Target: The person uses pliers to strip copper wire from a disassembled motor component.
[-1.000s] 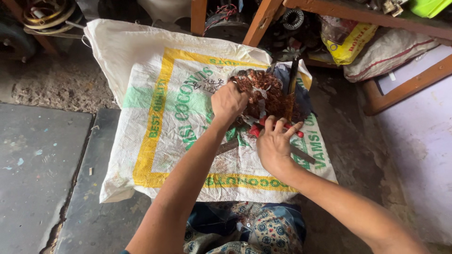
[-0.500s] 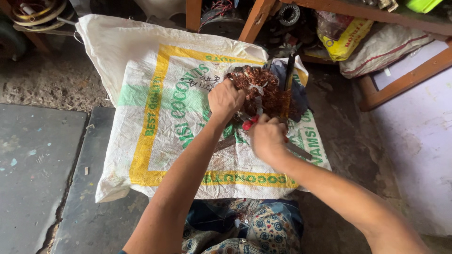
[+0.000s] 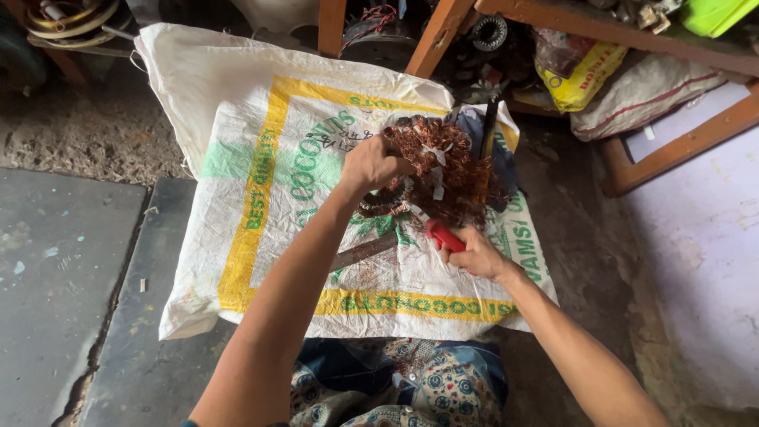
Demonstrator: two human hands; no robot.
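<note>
Copper wire tangle [image 3: 443,170] under left hand [image 3: 371,164]

Woven sack [image 3: 261,174] on concrete floor [image 3: 71,261]

Soft, even daylight — sharp at centre, upper corners dim, no glare.

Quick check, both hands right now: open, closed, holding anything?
Left hand: closed, gripping the tangled copper wire bundle.
Right hand: closed around the red tool handle.
</note>
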